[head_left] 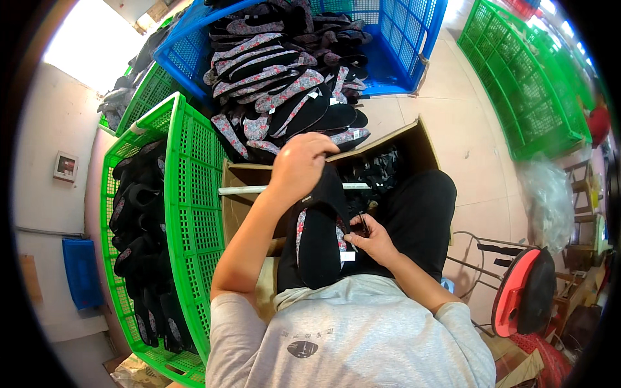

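Note:
A black slipper (319, 242) with a flowered lining lies lengthwise over my lap. My left hand (299, 161) grips its far end from above. My right hand (370, 238) pinches a small dark tool at the slipper's right edge, close to a white tag (348, 256). Just beyond my knees stands an open cardboard box (414, 139) holding dark pieces, with a white bar (242, 190) across its top.
A blue crate (401, 45) behind the box spills a heap of black and flowered slippers (278, 84). To my left stands a green crate (191, 213) with black slippers (139, 239). More green crates (524, 84) are at right, with a red stool (517, 294) beside my right leg.

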The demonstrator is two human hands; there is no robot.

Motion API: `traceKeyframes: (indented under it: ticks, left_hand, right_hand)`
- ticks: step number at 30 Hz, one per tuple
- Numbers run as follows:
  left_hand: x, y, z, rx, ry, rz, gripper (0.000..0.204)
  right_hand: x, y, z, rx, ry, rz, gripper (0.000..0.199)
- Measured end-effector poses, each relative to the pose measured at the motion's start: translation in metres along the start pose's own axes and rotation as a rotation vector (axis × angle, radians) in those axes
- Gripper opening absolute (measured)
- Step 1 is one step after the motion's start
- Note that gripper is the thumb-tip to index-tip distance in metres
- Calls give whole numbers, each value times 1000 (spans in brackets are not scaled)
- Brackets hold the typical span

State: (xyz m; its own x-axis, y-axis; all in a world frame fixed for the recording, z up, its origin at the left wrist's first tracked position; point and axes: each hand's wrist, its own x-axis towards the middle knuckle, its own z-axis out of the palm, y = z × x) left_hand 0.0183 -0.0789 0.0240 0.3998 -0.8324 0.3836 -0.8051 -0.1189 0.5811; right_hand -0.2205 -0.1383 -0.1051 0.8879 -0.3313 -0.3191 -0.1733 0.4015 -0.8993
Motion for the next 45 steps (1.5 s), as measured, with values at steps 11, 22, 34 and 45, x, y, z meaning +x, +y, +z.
traceKeyframes:
  ticks: [11, 22, 34, 45]
  left_hand:
    - [-73, 22, -11, 97, 59, 192, 24]
    - [-72, 16, 11, 36, 115, 154, 11]
    - [-127, -39, -25, 457, 336, -284, 10]
    - [-128, -15, -6, 91, 356, -304, 22]
  right_hand:
    - [2, 0, -2, -7, -43, -11, 30]
    - [2, 4, -2, -25, -16, -28, 29]
    - [1, -1, -6, -22, -43, -42, 28]
    - [5, -4, -13, -54, -74, -28, 30]
